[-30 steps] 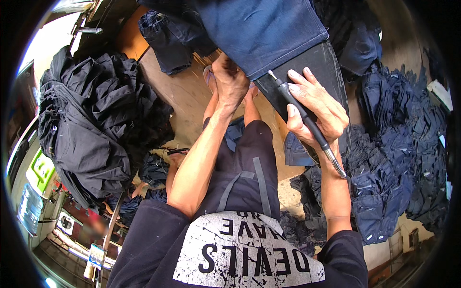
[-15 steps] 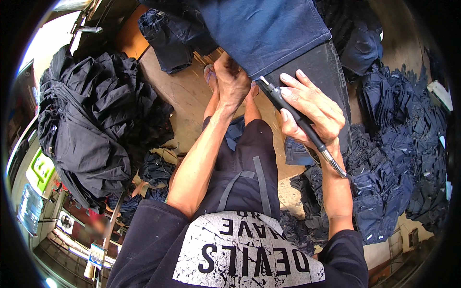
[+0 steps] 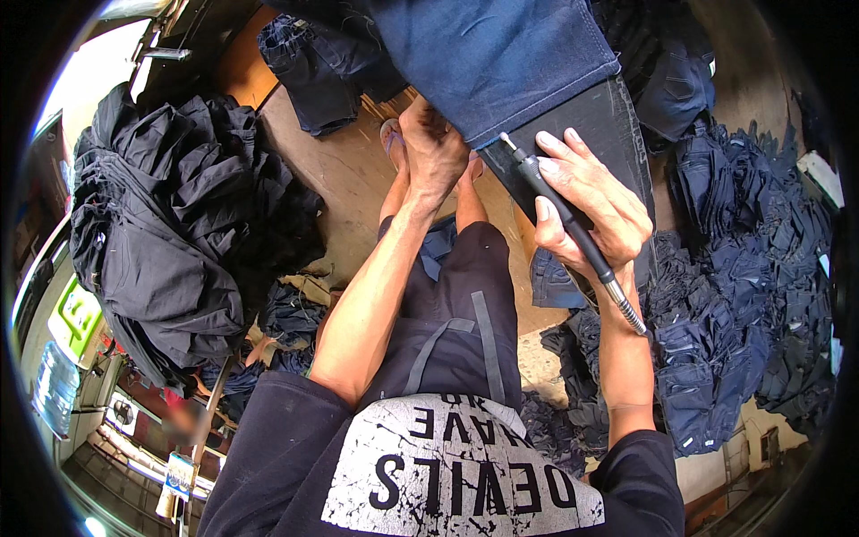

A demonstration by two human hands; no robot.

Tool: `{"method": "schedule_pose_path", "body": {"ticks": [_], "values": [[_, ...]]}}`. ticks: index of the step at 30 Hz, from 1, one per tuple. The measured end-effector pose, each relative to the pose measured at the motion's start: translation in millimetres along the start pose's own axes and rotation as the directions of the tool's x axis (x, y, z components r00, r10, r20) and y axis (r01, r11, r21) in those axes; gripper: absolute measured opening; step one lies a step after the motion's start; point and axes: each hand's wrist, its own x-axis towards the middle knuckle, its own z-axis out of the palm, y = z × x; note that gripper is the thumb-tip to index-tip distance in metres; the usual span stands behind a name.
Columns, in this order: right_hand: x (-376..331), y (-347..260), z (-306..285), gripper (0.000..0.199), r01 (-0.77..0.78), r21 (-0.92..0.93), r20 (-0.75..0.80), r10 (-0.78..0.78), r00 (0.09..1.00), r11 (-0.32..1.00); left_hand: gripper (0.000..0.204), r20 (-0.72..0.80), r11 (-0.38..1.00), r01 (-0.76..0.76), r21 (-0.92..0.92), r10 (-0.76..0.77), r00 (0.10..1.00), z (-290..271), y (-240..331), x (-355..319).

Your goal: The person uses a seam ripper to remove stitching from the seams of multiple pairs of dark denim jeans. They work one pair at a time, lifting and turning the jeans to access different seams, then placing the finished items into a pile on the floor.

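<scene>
A dark blue denim trouser leg (image 3: 492, 67) lies over a black board (image 3: 586, 121), its stitched hem facing me. At the hem's left corner my left hand (image 3: 434, 152) is closed, with its fingertips pinching the cloth edge and partly hidden. My right hand (image 3: 595, 197) grips a rotary grinder handpiece (image 3: 559, 210), slim and black like a thick pen. A coiled metal flexible shaft (image 3: 626, 309) leaves its lower end along my wrist. The grinder's small rounded tip (image 3: 506, 139) is at the hem edge; whether it touches the cloth I cannot tell.
A large heap of black garments (image 3: 179, 233) rises at my left. Bundles of dark jeans (image 3: 716, 295) are piled along the right. More folded dark trousers (image 3: 313, 76) lie beyond my left hand. A green plastic container (image 3: 76, 318) and a clear water bottle (image 3: 55, 389) stand at far left.
My right hand and the grinder have shifted slightly right, with the tip moving a little along the hem. My left hand and the denim leg stay almost where they were.
</scene>
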Motion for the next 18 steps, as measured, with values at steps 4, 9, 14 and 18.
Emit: {"method": "schedule_pose_path", "body": {"ticks": [4, 9, 14, 18], "values": [[-0.2, -0.7, -0.2, 0.025, -0.016, -0.005, -0.021, 0.015, 1.0, 1.0, 0.032, -0.003, 1.0, 0.003, -0.002, -0.003, 1.0, 0.5, 1.0, 0.0], [-0.7, 0.6, 0.2, 0.026, -0.02, -0.007, -0.045, 0.02, 0.999, 1.0, 0.03, 0.011, 0.999, -0.013, 0.051, 0.012, 1.0, -0.3, 2.1, 1.3], [-1.2, 2.5, 0.8, 0.026, -0.022, -0.011, -0.069, 0.021, 0.997, 1.0, 0.029, 0.004, 0.999, -0.02, 0.049, 0.02, 1.0, -0.6, 1.0, 2.0], [-1.4, 3.3, 1.1, 0.026, -0.027, -0.016, -0.088, 0.025, 0.996, 1.0, 0.029, 0.012, 0.999, -0.031, 0.04, 0.031, 0.999, -1.2, -0.6, 2.0]]}}
